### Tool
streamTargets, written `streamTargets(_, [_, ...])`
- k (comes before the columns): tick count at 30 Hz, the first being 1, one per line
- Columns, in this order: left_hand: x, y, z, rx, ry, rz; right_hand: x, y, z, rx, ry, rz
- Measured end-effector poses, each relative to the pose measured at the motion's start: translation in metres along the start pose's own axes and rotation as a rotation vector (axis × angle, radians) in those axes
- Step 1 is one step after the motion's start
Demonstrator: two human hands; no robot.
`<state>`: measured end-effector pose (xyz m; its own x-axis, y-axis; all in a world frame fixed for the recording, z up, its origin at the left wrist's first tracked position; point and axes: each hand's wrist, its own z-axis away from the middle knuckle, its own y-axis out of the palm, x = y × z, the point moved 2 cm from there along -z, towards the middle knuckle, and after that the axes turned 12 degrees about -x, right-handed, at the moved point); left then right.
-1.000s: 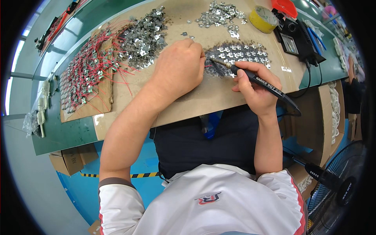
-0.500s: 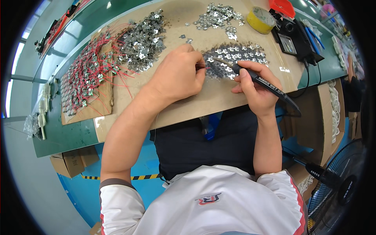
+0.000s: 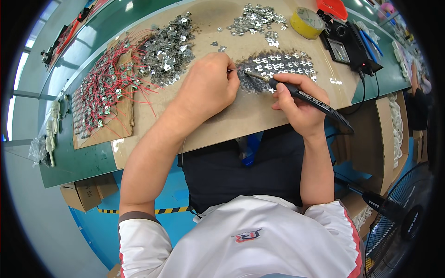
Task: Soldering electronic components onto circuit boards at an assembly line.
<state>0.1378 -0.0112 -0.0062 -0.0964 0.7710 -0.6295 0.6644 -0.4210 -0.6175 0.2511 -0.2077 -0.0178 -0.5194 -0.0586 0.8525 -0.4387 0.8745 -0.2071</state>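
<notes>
My right hand (image 3: 303, 106) holds a black soldering iron (image 3: 317, 101) like a pen, its tip pointing left and slightly up. The tip is at the left part of a patch of small flat metal tabs (image 3: 284, 63), set out in rows over a darkened area of cardboard. My left hand (image 3: 208, 83) is closed with fingers pinched around a thin solder wire (image 3: 232, 70), whose end reaches close to the iron's tip. More of the wire hangs below my left forearm. Whether wire and tip touch is too small to tell.
Small boards with red wires (image 3: 99, 88) lie on a wooden board at left. Beside them is a heap of metal pieces (image 3: 169, 51); another pile (image 3: 257, 19) lies farther back. Yellow tape roll (image 3: 308, 23), black soldering station (image 3: 345, 44) and red tray (image 3: 333, 8) stand at back right. A fan (image 3: 398, 222) is lower right.
The soldering iron has moved left and slightly down, its tip now lower, at the patch of tabs. My left hand has shifted slightly left, still pinching the wire.
</notes>
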Motion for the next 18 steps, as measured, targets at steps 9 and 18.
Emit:
streamTargets(9, [-0.0015,0.0005,0.0025,0.036,0.073,-0.086,0.0007,0.0015,0.0006,-0.096,0.024,-0.058])
streamTargets(18, [0.0003,0.0044,0.0032,0.02,0.111,-0.136,0.0004,0.0028,-0.0003,-0.093,0.035,-0.07])
